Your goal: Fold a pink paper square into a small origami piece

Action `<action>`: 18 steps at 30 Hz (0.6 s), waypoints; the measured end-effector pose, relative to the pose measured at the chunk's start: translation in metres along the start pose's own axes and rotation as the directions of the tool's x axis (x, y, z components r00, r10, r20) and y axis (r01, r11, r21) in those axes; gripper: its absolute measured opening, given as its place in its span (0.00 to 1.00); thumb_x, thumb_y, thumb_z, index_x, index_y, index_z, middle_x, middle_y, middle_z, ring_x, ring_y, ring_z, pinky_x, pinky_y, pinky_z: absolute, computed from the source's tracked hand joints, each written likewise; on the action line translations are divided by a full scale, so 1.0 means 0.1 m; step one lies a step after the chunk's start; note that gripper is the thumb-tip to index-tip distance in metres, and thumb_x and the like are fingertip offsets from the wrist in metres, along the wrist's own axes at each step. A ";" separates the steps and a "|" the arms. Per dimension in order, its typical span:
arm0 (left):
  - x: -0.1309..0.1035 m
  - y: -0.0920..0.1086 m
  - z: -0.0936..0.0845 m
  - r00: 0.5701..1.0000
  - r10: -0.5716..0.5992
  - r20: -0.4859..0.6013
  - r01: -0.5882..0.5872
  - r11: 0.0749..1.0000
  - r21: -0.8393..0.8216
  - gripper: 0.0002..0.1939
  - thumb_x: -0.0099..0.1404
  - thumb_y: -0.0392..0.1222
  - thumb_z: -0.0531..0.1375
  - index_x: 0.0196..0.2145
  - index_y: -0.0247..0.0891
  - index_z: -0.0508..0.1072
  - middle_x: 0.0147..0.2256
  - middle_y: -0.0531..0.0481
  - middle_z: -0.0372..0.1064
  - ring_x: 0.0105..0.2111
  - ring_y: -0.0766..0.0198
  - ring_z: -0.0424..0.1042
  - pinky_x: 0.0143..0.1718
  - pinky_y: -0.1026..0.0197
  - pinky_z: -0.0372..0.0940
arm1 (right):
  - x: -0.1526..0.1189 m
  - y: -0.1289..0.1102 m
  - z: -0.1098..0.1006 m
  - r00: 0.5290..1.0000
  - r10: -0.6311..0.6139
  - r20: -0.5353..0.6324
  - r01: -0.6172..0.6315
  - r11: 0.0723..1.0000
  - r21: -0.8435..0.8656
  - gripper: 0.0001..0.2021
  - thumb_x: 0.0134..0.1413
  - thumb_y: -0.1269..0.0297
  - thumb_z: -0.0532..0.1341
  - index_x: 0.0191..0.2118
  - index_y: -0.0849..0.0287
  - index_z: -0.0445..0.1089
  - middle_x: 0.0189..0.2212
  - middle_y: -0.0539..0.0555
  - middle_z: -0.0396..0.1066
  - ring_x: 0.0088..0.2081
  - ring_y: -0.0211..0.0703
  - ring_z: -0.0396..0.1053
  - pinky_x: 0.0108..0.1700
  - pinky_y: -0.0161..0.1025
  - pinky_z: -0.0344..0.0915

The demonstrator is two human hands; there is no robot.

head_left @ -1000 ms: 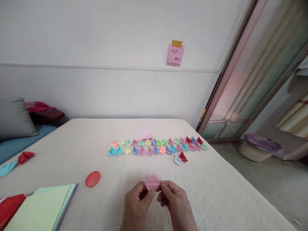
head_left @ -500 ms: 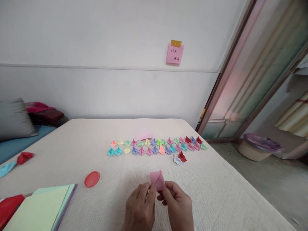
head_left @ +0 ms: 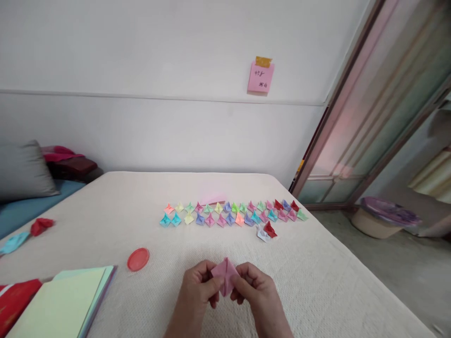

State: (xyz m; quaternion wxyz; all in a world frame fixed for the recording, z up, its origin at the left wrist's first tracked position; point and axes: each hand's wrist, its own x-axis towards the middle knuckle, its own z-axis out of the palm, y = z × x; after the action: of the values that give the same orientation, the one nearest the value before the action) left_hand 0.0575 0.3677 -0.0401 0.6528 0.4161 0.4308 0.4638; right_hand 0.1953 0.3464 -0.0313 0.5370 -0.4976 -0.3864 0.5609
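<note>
A small pink folded paper (head_left: 226,274), turned to a diamond with a crease down its middle, is held just above the cloth-covered table. My left hand (head_left: 201,285) pinches its left side, thumb in front and fingers behind. On the opposite side, my right hand (head_left: 252,286) grips it the same way. Beyond the hands, small folded paper boats (head_left: 209,219) in many colours stand in two rows. Nearer to me than the rows, a white folded paper piece (head_left: 263,234) and a dark red one (head_left: 270,229) lie together.
A red round lid (head_left: 138,259) lies left of my hands. Coloured paper sheets (head_left: 70,295) are stacked at the front left, beside a red packet (head_left: 17,305). A pink sheet (head_left: 213,199) sits behind the rows. Red (head_left: 41,226) and light-blue pieces (head_left: 14,243) lie far left.
The pink paper has turned from a square to a diamond. My left hand has shifted from fingers laid over its lower edge to a pinch on its left side. The view has shifted slightly.
</note>
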 end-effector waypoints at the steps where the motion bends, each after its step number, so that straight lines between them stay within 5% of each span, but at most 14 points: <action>1: 0.01 -0.02 0.00 1.000 0.011 -0.013 -0.011 1.000 -0.010 0.08 0.49 0.41 0.65 0.23 0.34 0.71 0.14 0.59 0.61 0.12 0.73 0.55 0.14 0.69 0.49 | 0.00 0.01 0.01 1.000 -0.005 0.000 0.005 1.000 0.003 0.08 0.44 0.63 0.66 0.22 0.61 0.69 0.14 0.48 0.67 0.19 0.36 0.62 0.22 0.32 0.55; 9: -0.11 -0.03 0.05 0.990 0.136 -0.030 -0.139 0.982 -0.127 0.06 0.55 0.34 0.61 0.31 0.38 0.78 0.17 0.57 0.64 0.18 0.71 0.60 0.20 0.68 0.54 | -0.07 -0.02 0.03 0.989 -0.101 -0.104 0.104 0.994 0.019 0.01 0.39 0.69 0.65 0.22 0.57 0.75 0.14 0.46 0.64 0.18 0.36 0.58 0.21 0.34 0.54; 14: -0.18 0.08 0.07 0.976 0.207 0.063 -0.203 0.976 -0.074 0.10 0.56 0.30 0.58 0.21 0.36 0.77 0.19 0.54 0.65 0.21 0.69 0.60 0.23 0.65 0.55 | -0.07 -0.01 -0.05 0.980 -0.199 -0.006 0.199 0.980 -0.016 0.07 0.39 0.72 0.63 0.18 0.56 0.76 0.16 0.48 0.67 0.20 0.37 0.60 0.24 0.35 0.57; 18: -0.20 0.14 0.07 0.960 0.252 0.124 -0.256 0.967 0.017 0.10 0.57 0.32 0.57 0.23 0.36 0.77 0.21 0.52 0.67 0.23 0.67 0.62 0.25 0.64 0.58 | -0.06 -0.03 -0.07 0.971 -0.239 0.012 0.239 0.969 -0.055 0.08 0.43 0.72 0.63 0.19 0.55 0.75 0.16 0.48 0.67 0.21 0.38 0.61 0.26 0.36 0.58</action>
State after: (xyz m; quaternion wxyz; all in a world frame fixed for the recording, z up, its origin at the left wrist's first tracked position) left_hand 0.0568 0.3506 -0.0209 0.6059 0.5060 0.3410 0.5104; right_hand 0.2024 0.3405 -0.0288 0.5854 -0.4607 -0.4608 0.4824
